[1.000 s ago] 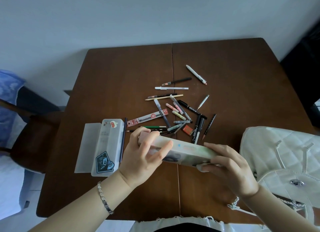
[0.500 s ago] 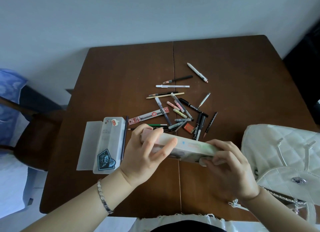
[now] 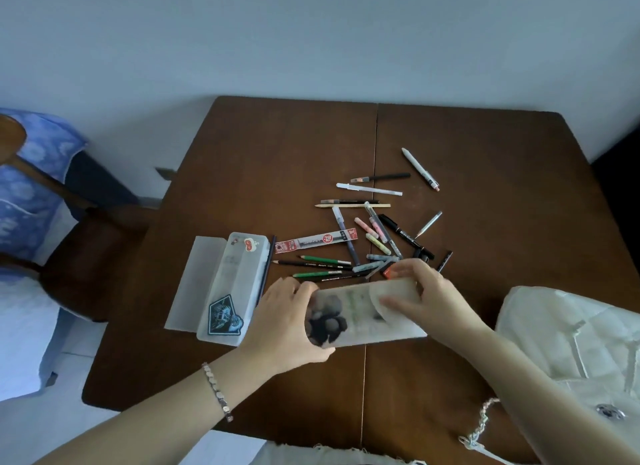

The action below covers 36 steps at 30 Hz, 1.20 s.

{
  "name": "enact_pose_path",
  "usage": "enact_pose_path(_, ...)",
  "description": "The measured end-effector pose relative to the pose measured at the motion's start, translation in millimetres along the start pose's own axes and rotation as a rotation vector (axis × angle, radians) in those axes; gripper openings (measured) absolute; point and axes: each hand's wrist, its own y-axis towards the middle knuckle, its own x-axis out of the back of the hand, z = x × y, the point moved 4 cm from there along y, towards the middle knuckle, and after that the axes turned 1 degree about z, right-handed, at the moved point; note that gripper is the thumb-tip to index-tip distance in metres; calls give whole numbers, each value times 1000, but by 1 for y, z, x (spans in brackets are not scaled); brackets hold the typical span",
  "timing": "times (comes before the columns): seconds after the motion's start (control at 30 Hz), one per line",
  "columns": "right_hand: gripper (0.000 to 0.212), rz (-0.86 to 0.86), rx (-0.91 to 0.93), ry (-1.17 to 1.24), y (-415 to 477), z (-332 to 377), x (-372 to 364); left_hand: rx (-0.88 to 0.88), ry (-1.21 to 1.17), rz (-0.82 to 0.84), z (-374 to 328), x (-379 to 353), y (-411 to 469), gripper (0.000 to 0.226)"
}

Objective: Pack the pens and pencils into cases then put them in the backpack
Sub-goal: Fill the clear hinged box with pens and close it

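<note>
Pale wall backs a dark brown wooden table [image 3: 277, 173] with a seam running down its middle. Near the front edge, both hands hold a long translucent pencil case [image 3: 360, 314] printed with a dark flower-like pattern, lying crosswise over the seam. The left hand [image 3: 284, 322] wraps the case's left end, thumb underneath toward the body and fingers curled over the far side, gripping it; a beaded bracelet [image 3: 217, 392] sits on that wrist. The right hand [image 3: 426, 298] covers the right end, fingers pressed together and laid flat across the top of the case, the thumb reaching along its front face. Just left of the held case lies a second frosted pencil case [image 3: 228, 288], flap open, bearing a blue diamond sticker and a small red one. Beyond the hands, a loose scatter of pens and pencils [image 3: 367, 229] covers the table's centre, among them a red refill packet [image 3: 317, 241] and a white pen [image 3: 419, 168] lying apart toward the far right. A white quilted backpack [image 3: 571, 340] rests at the right front corner, close beside the right forearm. A wooden chair [image 3: 86, 253] stands to the left
</note>
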Motion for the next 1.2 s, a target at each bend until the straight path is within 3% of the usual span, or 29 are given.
enact_pose_path(0.1,36,-304,24,136,4,19,-3,367,-325,-57,37,3,-4,76)
enact_pose_path(0.17,29,-343,-79,226,10,24,-18,631,-604,-121,65,6,-6,69)
enact_pose_path(0.23,23,-180,-176,171,25,34,-52,853,-774,-202,97,10,-10,66)
enact_pose_path(0.3,25,-4,-206,88,44,49,-94,982,-761,-227,126,19,-17,66)
enact_pose_path(0.4,43,120,-151,-13,70,85,-153,1089,-682,-217,159,24,-26,73)
enact_pose_path(0.47,57,156,-100,-83,85,112,-193,1128,-634,-218,179,28,-29,79)
enact_pose_path(0.63,65,260,131,-695,103,134,-257,1135,-512,-184,210,34,-30,84)
enact_pose_path(0.87,36,248,72,-764,103,107,-249,994,-425,-153,220,28,-17,87)
enact_pose_path(1.07,51,110,19,-531,89,82,-219,902,-288,-134,199,24,-7,85)
enact_pose_path(1.2,48,-108,64,3,63,77,-176,836,-114,-98,167,17,-1,83)
